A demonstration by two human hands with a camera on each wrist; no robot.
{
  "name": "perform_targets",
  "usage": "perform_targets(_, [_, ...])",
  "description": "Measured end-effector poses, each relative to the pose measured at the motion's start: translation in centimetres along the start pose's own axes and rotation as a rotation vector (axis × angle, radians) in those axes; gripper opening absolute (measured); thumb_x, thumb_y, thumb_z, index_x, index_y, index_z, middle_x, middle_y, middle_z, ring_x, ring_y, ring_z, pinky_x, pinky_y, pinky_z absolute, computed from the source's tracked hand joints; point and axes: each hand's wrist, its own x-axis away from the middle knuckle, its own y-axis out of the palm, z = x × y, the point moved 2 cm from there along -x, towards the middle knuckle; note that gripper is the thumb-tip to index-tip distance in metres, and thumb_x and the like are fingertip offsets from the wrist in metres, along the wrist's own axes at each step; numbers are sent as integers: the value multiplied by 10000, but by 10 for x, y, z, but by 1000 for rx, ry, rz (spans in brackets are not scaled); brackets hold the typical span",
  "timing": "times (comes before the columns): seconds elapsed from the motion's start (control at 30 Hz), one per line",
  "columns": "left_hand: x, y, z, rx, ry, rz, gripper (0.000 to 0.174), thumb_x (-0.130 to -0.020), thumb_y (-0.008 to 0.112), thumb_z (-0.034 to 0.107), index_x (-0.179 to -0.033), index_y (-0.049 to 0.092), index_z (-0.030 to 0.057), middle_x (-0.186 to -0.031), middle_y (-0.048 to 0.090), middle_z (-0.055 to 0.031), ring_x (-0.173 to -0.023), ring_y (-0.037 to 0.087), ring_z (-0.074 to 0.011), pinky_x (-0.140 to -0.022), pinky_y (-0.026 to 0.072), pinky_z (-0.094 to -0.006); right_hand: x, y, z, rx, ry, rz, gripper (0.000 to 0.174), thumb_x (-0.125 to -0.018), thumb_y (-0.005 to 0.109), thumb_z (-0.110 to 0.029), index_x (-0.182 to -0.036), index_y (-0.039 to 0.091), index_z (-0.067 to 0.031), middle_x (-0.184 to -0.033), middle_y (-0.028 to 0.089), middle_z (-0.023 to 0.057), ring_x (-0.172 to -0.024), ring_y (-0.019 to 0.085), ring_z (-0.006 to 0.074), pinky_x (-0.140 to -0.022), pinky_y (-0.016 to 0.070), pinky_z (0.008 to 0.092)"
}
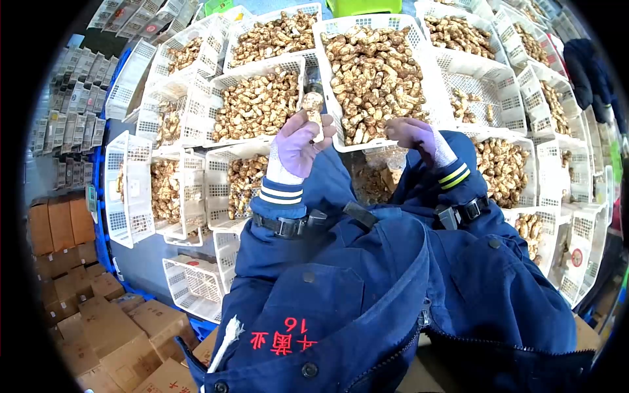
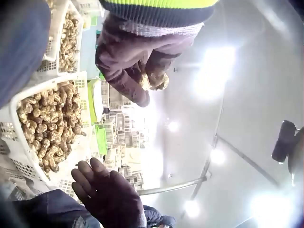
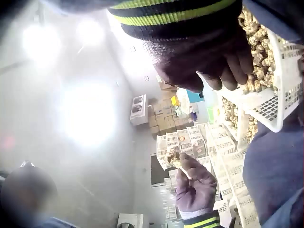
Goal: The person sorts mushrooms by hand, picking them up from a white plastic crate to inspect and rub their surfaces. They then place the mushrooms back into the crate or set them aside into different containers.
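Note:
Held upright between thumb and fingers of my gloved left hand (image 1: 295,147) is a pale, brown-patched mushroom (image 1: 314,108), its cap toward the far side. In the left wrist view, part of the mushroom (image 2: 159,82) shows beyond the fingers, and the rest is hidden by them. My gloved right hand (image 1: 419,136) is at the near right corner of a large white crate (image 1: 342,136) heaped with mushrooms (image 1: 377,78). Its fingers are loosely bent and hold nothing, as the left wrist view of the right hand (image 2: 111,192) also shows.
White perforated crates of mushrooms surround the lap on both sides, among them a fuller left crate (image 1: 254,105) and a sparsely filled right crate (image 1: 481,82). Cardboard boxes (image 1: 111,327) are stacked at the lower left. A green stool-like object (image 1: 363,6) is beyond the large crate.

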Motion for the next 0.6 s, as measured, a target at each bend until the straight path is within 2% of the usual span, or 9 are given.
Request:
perform_targets(0.1, [1,-8,-4,-33,33,58,363,-897,569,105,-1237,495,2,-1163,592,-189,-962,640,-255,-803,541,-344,13,10,-12,-37,-125,34,383,-959,511,-220,-1232,554,46,-1059,661,80,-918,616,117,-773,467,218])
perform_targets(0.17, [4,-8,3,-90,37,128,326,-885,593,114,-1184,539,-2,-1135,606,-188,-964,639,-261,-803,545,-344,4,1,-3,-42,-12,65,373,-958,509,-212,-1229,560,38,-1058,661,69,-897,604,103,-751,457,216])
perform_targets(0.3, [13,-103,16,46,12,215,267,-890,609,113,-1131,570,5,-1131,613,-158,-1006,623,-255,-812,561,-326,15,5,-20,231,-56,73,354,-954,499,-209,-1225,584,1,-1047,658,23,-814,549,59,-727,431,207])
perform_targets(0.33, [23,-112,36,13,6,382,380,-891,564,56,-1252,467,-18,-1097,612,-152,-914,635,-236,-760,568,-330,11,1,-15,175,-24,59,365,-954,492,-225,-1225,584,1,-1033,652,20,-814,548,62,-736,431,205])
perform_targets(0.37, [32,-130,56,35,25,458,379,-904,545,106,-1255,468,-13,-1106,612,-152,-940,628,-244,-790,555,-339,7,-3,-10,119,8,46,377,-954,485,-241,-1226,585,0,-1020,647,18,-814,548,65,-746,431,204])
perform_targets(0.43, [48,-184,130,419,166,472,395,-930,507,207,-1262,468,-3,-1124,613,-153,-993,616,-259,-850,529,-358,1,-13,5,169,-8,74,362,-955,495,-218,-1216,584,16,-1058,628,41,-851,573,85,-769,462,225])
perform_targets(0.5, [71,-234,242,1545,448,424,434,-955,469,307,-1269,469,7,-1141,614,-154,-1046,603,-274,-911,504,-376,0,-9,3,439,-123,22,352,-957,498,-200,-1217,577,24,-1084,615,50,-859,581,93,-773,475,236])
perform_targets(0.53, [81,-245,289,1530,585,462,461,-968,450,358,-1272,469,12,-1150,614,-155,-1073,597,-282,-941,491,-386,1,-2,-4,623,-212,-12,348,-958,498,-193,-1219,573,25,-1090,608,51,-860,583,95,-771,480,241])
perform_targets(0.6, [88,-245,319,459,601,681,485,-946,485,404,-1225,488,7,-1203,574,-197,-1146,544,-333,-986,454,-445,-8,-11,7,367,-67,12,398,-959,498,-245,-1226,560,43,-1067,609,49,-843,578,94,-779,467,223])
